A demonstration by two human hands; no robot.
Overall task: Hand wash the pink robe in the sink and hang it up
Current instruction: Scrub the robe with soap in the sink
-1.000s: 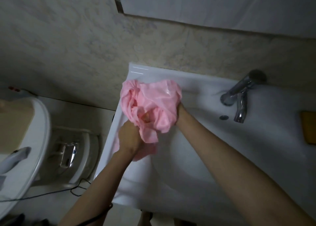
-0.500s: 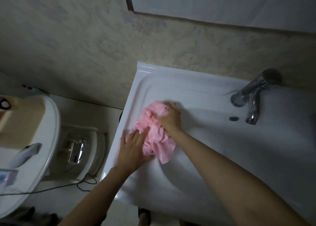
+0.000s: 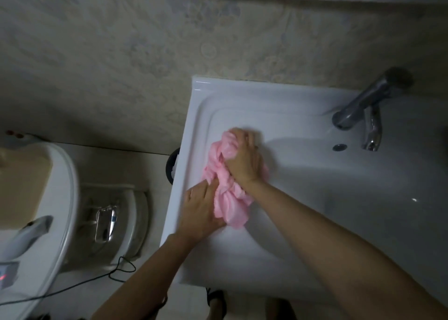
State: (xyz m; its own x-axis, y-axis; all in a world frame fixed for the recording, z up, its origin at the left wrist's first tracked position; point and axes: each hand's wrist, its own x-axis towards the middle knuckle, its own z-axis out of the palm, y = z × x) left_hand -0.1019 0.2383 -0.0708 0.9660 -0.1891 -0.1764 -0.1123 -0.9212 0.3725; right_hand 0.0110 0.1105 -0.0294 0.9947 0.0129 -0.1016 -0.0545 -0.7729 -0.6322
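Head view, frame centre: our right hand grips the crumpled pink fabric robe, fingers curled tight. Robe lies bunched on the left slope of the white ceramic sink. Our left hand presses the robe's lower-left edge, fingers nearly straight.

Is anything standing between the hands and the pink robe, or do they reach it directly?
Nothing visible does. The right hand grips the bunched robe from above, and the left hand presses flat fingers against its near left side. Both touch it directly in the sink. No hanging place is in view.
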